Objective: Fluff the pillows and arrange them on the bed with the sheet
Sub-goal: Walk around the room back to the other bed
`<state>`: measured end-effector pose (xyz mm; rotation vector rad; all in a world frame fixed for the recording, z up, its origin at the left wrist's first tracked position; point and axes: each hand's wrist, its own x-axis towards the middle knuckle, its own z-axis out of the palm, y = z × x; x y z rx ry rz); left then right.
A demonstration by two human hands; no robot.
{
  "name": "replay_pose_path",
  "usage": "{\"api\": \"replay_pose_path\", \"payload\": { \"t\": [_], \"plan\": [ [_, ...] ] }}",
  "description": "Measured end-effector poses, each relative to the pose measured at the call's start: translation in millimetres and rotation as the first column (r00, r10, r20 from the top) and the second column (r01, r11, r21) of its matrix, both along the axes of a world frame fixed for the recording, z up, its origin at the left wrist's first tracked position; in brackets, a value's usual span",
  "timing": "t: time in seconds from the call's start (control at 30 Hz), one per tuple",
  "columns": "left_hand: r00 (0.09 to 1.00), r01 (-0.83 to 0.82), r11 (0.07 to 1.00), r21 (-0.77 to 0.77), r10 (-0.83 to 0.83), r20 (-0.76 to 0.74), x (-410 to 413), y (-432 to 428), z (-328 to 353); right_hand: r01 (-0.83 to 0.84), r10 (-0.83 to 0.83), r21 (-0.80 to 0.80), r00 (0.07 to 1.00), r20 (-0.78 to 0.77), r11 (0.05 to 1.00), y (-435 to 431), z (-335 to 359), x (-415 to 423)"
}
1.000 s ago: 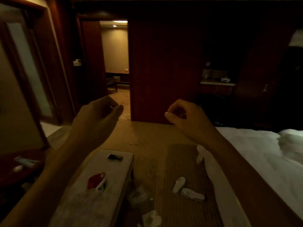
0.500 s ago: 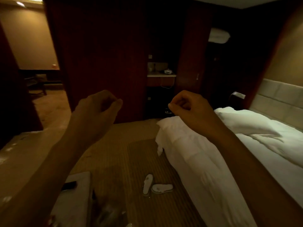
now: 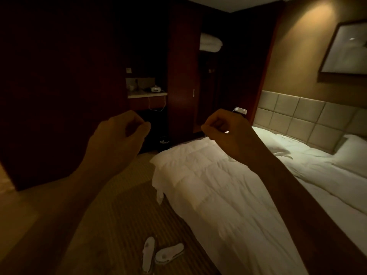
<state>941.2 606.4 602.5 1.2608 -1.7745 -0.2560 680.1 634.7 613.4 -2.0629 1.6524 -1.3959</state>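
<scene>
Head view: both forearms raised ahead, bare, reaching from the lower corners toward mid-frame; left hand (image 3: 117, 139) held over the carpet (image 3: 123, 215), back of the hand to the camera, fingers curled inward, thumb tip against the forefinger, nothing visible in the pinch; right hand (image 3: 228, 133) at the same height, well apart from the left, over the near corner of the bed (image 3: 327, 205), fingers likewise curled into a loose fist, thumb meeting the forefinger, empty so far as the dim light allows; neither hand touching any bedding. White duvet (image 3: 214, 195) spread over the bed, hanging down the near side to the floor, its corner rumpled; one pillow (image 3: 355, 153) at far right against the padded headboard (image 3: 297, 118), partly cut by the frame edge; crumpled white bedding (image 3: 278, 143) just beyond the right wrist, pillow or sheet impossible to tell. Two white slippers (image 3: 160, 253) on the carpet beside the bed, touching at an angle. Dark wardrobe (image 3: 182, 76) behind; framed picture (image 3: 345, 50) on the wall above the headboard.
</scene>
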Motion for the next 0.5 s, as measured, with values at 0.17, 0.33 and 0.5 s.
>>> {"api": "replay_pose_path", "payload": {
  "t": [0.17,0.33,0.5],
  "plan": [
    [1.0,0.024,0.999,-0.028,-0.024,0.007,-39,-95,13,0.025,-0.026,-0.01,1.0,-0.013,1.0,-94,14,-37],
    [0.999,0.03,0.999,-0.028,-0.03,0.012,-57,-175,22,0.001,-0.001,-0.011,1.0,0.009,1.0,-176,15,-50],
    [1.0,0.024,0.999,-0.032,-0.023,0.006,-58,-254,20,-0.02,0.019,0.028,0.999,0.034,0.999,-255,5,-48]
  ]
}}
